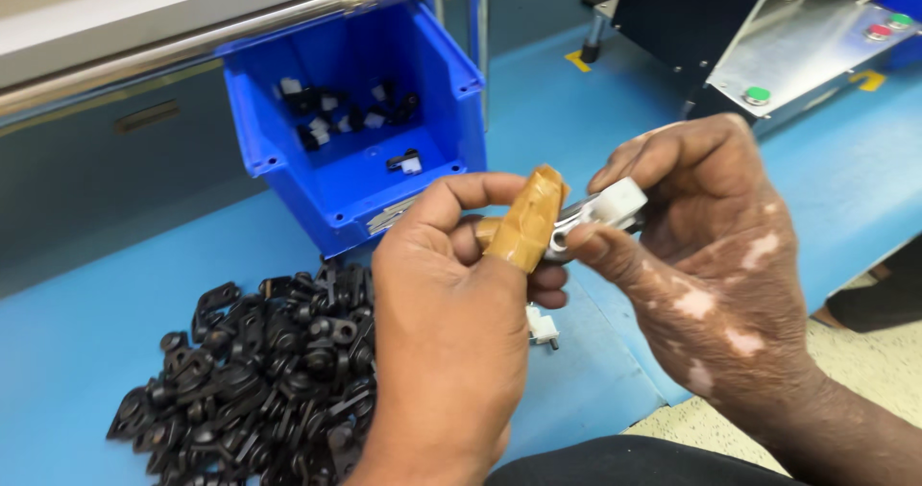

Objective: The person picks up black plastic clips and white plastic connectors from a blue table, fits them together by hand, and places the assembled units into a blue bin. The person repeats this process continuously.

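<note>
While raised above the blue bench (86,342), left hand (451,323) and right hand (711,255) meet, fingers pressed together on a small white-and-metal part (600,209): pinched between right thumb and forefinger, braced by the tape-wrapped left thumb (528,219). Below the left fingers, a loose white piece (543,328); left of them, a heap of black parts (250,380); beyond them, a blue bin (355,121).

two bare hands, one taped thumb

the left hand (447,352) wears tan adhesive tape wound round its thumb like a cap, creased and glossy. the right hand (711,265) wears nothing; no sleeves, rings or watch show on either wrist.
</note>
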